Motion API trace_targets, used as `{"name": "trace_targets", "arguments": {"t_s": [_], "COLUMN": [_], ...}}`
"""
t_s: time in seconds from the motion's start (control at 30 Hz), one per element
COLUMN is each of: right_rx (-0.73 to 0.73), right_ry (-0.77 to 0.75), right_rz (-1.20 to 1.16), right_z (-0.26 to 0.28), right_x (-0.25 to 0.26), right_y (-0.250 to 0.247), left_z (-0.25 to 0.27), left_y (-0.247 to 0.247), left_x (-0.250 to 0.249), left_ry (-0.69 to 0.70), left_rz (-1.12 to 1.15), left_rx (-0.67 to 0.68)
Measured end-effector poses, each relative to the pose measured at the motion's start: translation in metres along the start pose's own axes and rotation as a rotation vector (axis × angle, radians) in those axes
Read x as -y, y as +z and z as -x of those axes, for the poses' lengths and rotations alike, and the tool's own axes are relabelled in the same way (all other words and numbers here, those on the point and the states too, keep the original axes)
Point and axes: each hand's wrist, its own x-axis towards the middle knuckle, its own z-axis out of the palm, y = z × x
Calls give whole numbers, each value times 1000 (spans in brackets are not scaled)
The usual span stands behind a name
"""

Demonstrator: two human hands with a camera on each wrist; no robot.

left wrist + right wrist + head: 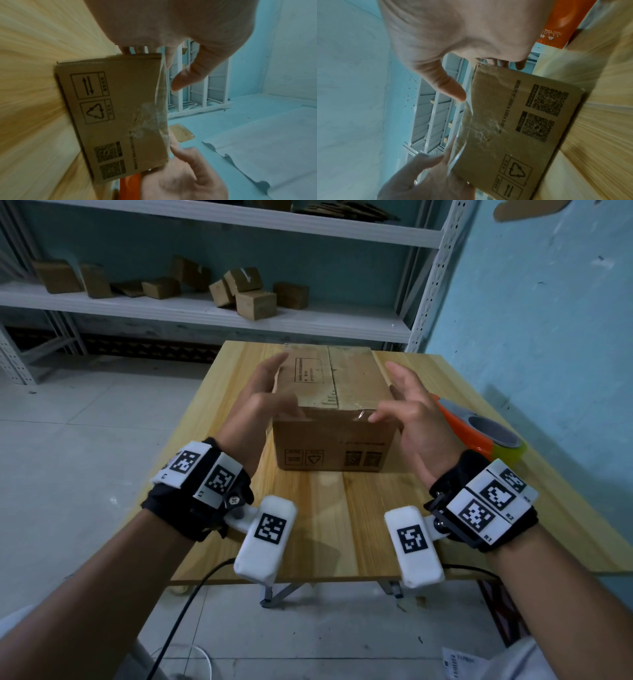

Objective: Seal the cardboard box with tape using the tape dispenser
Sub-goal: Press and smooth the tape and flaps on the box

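A brown cardboard box (pixel 332 436) with closed flaps sits in the middle of the wooden table (pixel 342 525). Clear tape (pixel 359 414) runs over the top seam and down the near face, wrinkled in both wrist views (pixel 149 115) (pixel 481 129). My left hand (pixel 274 388) is open at the box's left top edge, fingers straight along the side, thumb (pixel 178 83) off the cardboard. My right hand (pixel 400 398) is open at the right top corner, fingers spread, thumb (pixel 458 96) near the taped edge. The orange tape dispenser (pixel 479 436) lies on the table right of the box, held by neither hand.
A white metal shelf (pixel 205 313) behind the table carries several small cardboard boxes (pixel 253 302). A blue wall (pixel 548 337) stands close on the right. The table's near edge (pixel 308 580) is by my wrists, with a black cable (pixel 178 611) hanging below.
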Motion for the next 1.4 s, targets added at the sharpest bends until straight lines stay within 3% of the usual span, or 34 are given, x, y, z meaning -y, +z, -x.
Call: {"name": "trace_targets", "arguments": {"t_s": [0.43, 1.4], "right_rx": [-108, -179], "right_ry": [46, 123], "right_rz": [10, -25], "right_z": [-2, -1], "right_x": [6, 7], "right_y": [16, 7], "left_z": [6, -1], "left_y": [5, -1], "left_x": [1, -1], "left_ry": [-107, -128], "left_rz": [-13, 38], "left_rx": [-57, -208]}}
